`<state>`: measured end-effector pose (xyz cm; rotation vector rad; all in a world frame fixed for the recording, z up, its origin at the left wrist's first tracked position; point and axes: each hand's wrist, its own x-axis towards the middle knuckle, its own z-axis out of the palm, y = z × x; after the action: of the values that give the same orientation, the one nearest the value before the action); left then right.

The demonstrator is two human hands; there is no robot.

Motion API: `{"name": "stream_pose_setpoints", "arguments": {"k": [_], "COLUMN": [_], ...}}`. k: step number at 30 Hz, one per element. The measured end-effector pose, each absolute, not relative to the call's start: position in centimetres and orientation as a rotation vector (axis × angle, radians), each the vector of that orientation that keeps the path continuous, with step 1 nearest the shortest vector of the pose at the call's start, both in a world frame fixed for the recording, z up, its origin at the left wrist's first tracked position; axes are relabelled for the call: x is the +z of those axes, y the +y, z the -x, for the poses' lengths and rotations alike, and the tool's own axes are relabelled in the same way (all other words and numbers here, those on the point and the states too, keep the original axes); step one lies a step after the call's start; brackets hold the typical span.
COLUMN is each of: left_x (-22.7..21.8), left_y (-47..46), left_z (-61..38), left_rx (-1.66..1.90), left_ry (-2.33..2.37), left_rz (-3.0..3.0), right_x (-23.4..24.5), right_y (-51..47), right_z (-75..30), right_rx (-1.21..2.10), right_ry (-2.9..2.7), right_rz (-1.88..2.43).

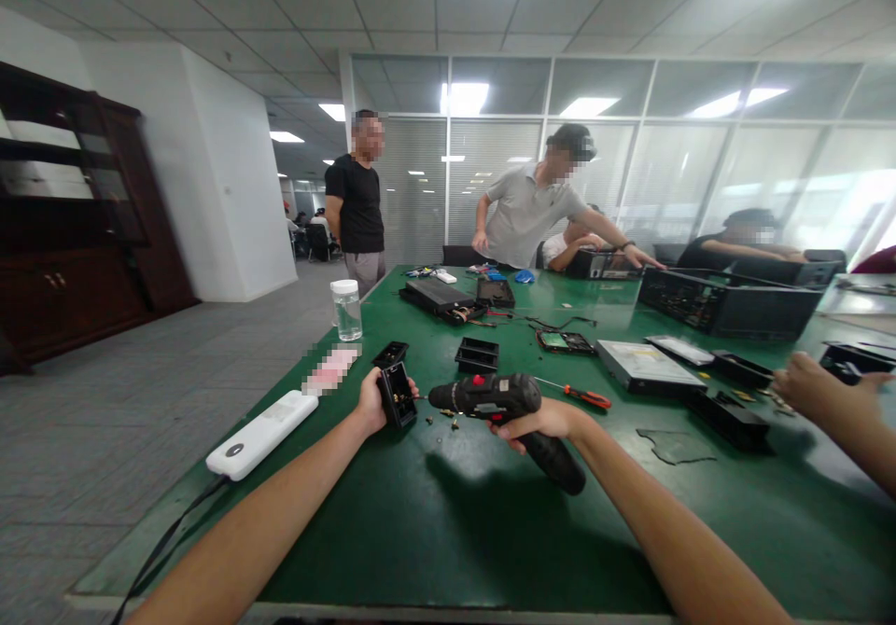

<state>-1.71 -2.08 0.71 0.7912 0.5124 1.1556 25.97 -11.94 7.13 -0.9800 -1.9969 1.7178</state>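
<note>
My left hand (371,403) is closed around a small black plastic box (398,406), tilted up off the table with brass-coloured bits inside it. The cordless drill (508,394) is gripped by its handle in my right hand (542,422). Its nose points left at the box, and the bit's tip lies close to the box's right side; whether they touch I cannot tell. Below the drill's nose, several small brass-coloured screws (455,423) lie on the green table (392,550). A black divided tray (477,355) sits behind the drill, and another black tray (390,354) behind the box.
To the right lie a screwdriver (588,397), a silver drive (648,367) and a computer case (728,303). A clear jar (346,311) and a white device (262,434) with a strap line the left edge. A co-worker's hands (830,396) work at right; other people are behind the table.
</note>
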Motion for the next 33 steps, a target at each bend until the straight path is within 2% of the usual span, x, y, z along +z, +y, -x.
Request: {"name": "stream_pose_setpoints", "arguments": {"k": [33], "left_x": [1.5], "left_y": [-2.8], "left_z": [1.6], "left_rx": [1.171], "left_ry": [0.555], "left_rz": [-0.711], "right_x": [8.6], "right_y": [-13.5], "right_z": [-25.2], "right_rx": [1.706], "right_ry": [-1.903], "right_rz": [1.047]}}
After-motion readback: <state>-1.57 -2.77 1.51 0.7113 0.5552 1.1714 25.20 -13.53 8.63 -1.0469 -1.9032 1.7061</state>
